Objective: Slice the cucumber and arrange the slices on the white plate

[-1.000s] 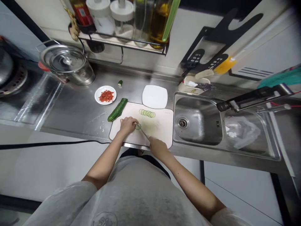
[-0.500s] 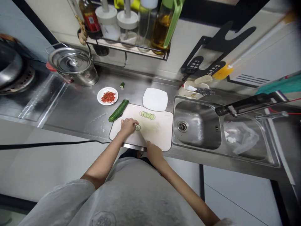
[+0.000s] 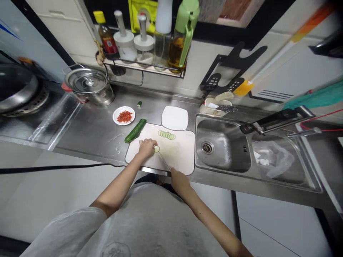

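Observation:
My left hand is curled over a piece of cucumber on the pale cutting board, its cut face showing to the right of my fingers. My right hand grips the handle of a knife whose thin blade reaches up to that cut face. A row of several cucumber slices lies further back on the board. A whole cucumber piece rests across the board's left corner.
A small dish of chopped red chili and a cucumber end lie behind on the steel counter. An empty white square plate sits behind the board. The sink is right, a lidded pot left.
The view has tilted up and the scene sits lower in frame. My right hand has drawn back toward the board's near edge with the knife; my left hand stays on the cucumber piece.

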`<state>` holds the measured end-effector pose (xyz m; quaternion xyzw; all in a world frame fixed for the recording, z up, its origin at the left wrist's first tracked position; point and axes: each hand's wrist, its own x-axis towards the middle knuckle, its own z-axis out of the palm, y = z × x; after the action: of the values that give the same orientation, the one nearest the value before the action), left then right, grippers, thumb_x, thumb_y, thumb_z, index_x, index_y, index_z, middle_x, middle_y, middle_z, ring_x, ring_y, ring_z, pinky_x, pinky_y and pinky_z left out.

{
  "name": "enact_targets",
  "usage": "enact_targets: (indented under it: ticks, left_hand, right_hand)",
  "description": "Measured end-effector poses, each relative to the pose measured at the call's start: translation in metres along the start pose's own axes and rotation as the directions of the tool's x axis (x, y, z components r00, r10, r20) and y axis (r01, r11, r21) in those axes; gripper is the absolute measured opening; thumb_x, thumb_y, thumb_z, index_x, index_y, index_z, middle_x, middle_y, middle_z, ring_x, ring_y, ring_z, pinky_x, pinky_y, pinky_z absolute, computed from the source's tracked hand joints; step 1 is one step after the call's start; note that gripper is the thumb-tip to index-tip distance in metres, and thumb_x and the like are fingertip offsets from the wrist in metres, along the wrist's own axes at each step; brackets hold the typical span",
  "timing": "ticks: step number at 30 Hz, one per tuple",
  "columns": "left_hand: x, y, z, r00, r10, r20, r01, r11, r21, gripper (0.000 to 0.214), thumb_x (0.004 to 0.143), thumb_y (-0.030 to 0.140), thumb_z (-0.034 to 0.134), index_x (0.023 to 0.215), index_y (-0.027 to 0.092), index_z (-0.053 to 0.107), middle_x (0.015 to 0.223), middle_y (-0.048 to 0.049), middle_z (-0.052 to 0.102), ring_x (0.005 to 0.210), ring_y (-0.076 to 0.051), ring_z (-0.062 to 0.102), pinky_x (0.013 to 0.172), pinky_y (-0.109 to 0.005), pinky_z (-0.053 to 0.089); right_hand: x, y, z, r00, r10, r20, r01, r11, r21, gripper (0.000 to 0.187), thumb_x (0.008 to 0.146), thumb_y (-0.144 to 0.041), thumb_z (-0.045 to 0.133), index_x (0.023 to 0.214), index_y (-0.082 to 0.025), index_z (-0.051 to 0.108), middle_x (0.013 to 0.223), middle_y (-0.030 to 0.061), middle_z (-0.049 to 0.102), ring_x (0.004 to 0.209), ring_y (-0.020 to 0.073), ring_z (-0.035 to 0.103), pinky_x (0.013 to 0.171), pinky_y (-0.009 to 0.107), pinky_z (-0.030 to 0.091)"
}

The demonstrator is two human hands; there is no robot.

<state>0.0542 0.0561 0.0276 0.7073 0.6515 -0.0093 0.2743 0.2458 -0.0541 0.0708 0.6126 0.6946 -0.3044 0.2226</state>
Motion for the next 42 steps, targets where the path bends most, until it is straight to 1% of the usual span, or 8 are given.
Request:
enact_targets:
  ticks: [6,10,17,22,29,36,39,42]
  left_hand:
    - [-0.006,0.009,0.002,1.0,-0.025,-0.012,0.024,0.998,-0.056,0.025,0.078,0.012,0.046,0.092,0.023,0.064,0.099,-0.0062,0.066,0.1,-0.024,0.054,0.084,-0.039,0.027]
    - [-0.018,0.007,-0.002,0.999,-0.031,-0.024,0.027,0.988,-0.153,0.021,0.081,0.015,0.045,0.086,0.023,0.063,0.088,-0.0022,0.069,0.094,-0.021,0.058,0.085,-0.037,0.028]
    - [-0.044,-0.035,-0.012,0.983,-0.178,-0.036,0.163,0.954,-0.252,0.014,0.078,0.019,0.053,0.088,0.026,0.062,0.083,0.0041,0.069,0.078,-0.014,0.061,0.085,-0.031,0.034]
    - [-0.041,-0.05,-0.016,0.973,-0.219,-0.068,0.199,0.954,-0.222,0.014,0.079,0.017,0.053,0.089,0.024,0.058,0.082,0.0034,0.068,0.079,-0.014,0.061,0.087,-0.033,0.034]
    - [-0.024,-0.04,-0.015,0.975,-0.189,-0.117,0.174,0.976,-0.131,0.016,0.081,0.017,0.051,0.094,0.024,0.058,0.086,-0.0004,0.068,0.091,-0.018,0.06,0.089,-0.036,0.032]
    - [-0.025,-0.04,-0.013,0.966,-0.202,-0.159,0.198,0.979,-0.036,0.023,0.079,0.018,0.052,0.099,0.024,0.061,0.101,-0.0063,0.066,0.103,-0.025,0.055,0.087,-0.04,0.03]
    - [-0.018,-0.022,-0.013,0.958,-0.198,-0.206,0.179,0.978,-0.109,0.028,0.081,0.023,0.052,0.107,0.025,0.06,0.105,-0.0054,0.065,0.104,-0.024,0.054,0.088,-0.04,0.03]
    - [0.001,0.012,-0.01,0.976,-0.098,-0.197,0.067,0.986,-0.154,0.029,0.085,0.028,0.049,0.112,0.026,0.059,0.108,-0.0052,0.064,0.104,-0.023,0.054,0.089,-0.039,0.031]
  right_hand:
    - [-0.005,0.017,0.005,0.999,0.014,0.052,-0.013,1.0,-0.004,0.038,0.087,-0.009,0.038,0.124,-0.014,0.048,0.102,0.0156,0.068,0.093,0.0259,0.066,0.069,0.03,0.042]
    - [-0.002,0.036,-0.001,0.998,-0.063,-0.007,0.063,0.997,0.055,0.027,0.093,-0.021,0.037,0.115,-0.018,0.052,0.104,0.0118,0.068,0.094,0.0227,0.064,0.067,0.026,0.036]
    - [0.008,0.057,-0.011,0.991,0.022,-0.132,0.002,0.983,0.181,0.032,0.097,-0.031,0.033,0.122,-0.018,0.048,0.093,0.0111,0.068,0.086,0.0218,0.063,0.062,0.025,0.029]
    - [0.017,0.057,-0.012,0.984,0.061,-0.169,-0.026,0.98,0.198,0.031,0.097,-0.031,0.035,0.121,-0.019,0.05,0.094,0.0113,0.068,0.087,0.0224,0.063,0.062,0.025,0.029]
    - [0.017,0.059,-0.011,0.984,0.074,-0.164,-0.039,0.977,0.21,0.029,0.097,-0.03,0.034,0.116,-0.018,0.052,0.096,0.0119,0.069,0.087,0.0221,0.063,0.062,0.026,0.028]
    - [0.019,0.07,0.002,0.964,0.142,-0.226,-0.062,0.942,0.329,0.032,0.095,-0.031,0.037,0.12,-0.015,0.05,0.097,0.0119,0.069,0.087,0.0228,0.063,0.065,0.026,0.031]
    - [0.021,0.075,0.004,0.926,0.249,-0.284,-0.115,0.902,0.417,0.033,0.095,-0.031,0.038,0.121,-0.013,0.049,0.099,0.0131,0.069,0.088,0.0218,0.063,0.068,0.026,0.033]
    - [0.021,0.079,0.003,0.895,0.317,-0.315,-0.15,0.876,0.458,0.033,0.095,-0.031,0.037,0.12,-0.013,0.049,0.096,0.0129,0.069,0.086,0.0214,0.063,0.068,0.026,0.034]
